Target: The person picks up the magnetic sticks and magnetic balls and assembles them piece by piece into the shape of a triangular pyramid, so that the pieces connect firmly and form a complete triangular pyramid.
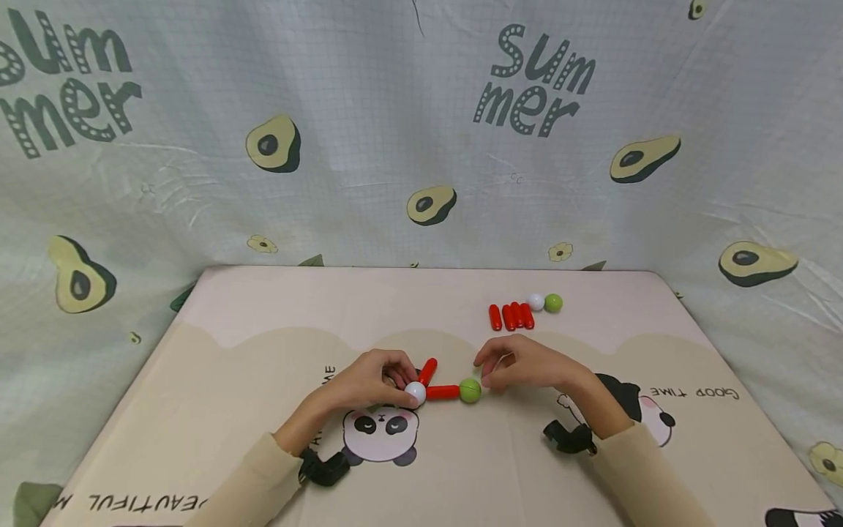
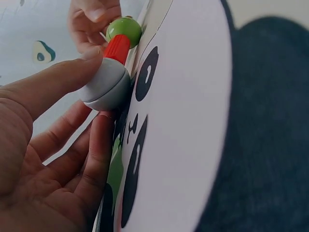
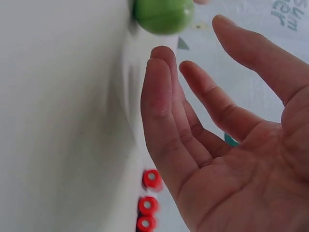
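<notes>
My left hand (image 1: 377,378) pinches a white ball (image 2: 107,86) between thumb and fingers, low over the panda print. A red rod (image 1: 443,393) runs from this ball to a green ball (image 1: 470,391), the three joined in a line. A second red rod (image 1: 428,371) slants away from the white ball; fingers partly hide where it meets the ball. Just right of the green ball is my right hand (image 1: 527,362), its fingers loosely bent and holding nothing. The right wrist view shows a gap between those fingers and the green ball (image 3: 164,14).
Farther back on the table (image 1: 296,300) lie several red rods (image 1: 516,315) side by side. Beside them sit another white ball (image 1: 536,301) and another green ball (image 1: 553,302). A printed cloth (image 1: 356,146) hangs behind the table's back edge.
</notes>
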A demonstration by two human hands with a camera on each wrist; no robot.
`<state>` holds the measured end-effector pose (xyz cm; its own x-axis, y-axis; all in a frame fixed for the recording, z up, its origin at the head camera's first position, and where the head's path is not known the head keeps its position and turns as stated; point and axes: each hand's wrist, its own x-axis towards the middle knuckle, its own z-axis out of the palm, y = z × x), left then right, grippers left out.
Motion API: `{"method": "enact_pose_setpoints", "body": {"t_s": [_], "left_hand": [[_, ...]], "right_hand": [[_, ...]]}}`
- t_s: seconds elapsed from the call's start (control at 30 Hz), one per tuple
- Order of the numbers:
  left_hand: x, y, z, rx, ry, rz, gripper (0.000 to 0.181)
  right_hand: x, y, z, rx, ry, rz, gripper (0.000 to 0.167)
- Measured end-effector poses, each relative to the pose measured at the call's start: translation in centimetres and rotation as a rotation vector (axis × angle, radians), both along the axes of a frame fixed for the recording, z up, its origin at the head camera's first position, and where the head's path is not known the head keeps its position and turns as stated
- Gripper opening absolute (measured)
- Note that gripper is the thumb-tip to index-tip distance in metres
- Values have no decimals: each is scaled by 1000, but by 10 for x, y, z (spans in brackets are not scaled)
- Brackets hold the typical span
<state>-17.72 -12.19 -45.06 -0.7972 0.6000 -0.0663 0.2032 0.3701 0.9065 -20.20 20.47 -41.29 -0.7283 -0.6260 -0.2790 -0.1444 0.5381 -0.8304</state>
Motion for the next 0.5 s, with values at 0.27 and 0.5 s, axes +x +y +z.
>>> {"method": "enact_pose_setpoints", "body": {"t_s": [0.27, 0.5], "left_hand": [[0, 1, 0, 1, 0, -8, 29], [0, 2, 1, 4, -7, -8, 29]], "right_hand": [[-8, 18, 12, -5, 61, -116, 36], [-16, 36, 21, -49, 103, -251, 37]]}}
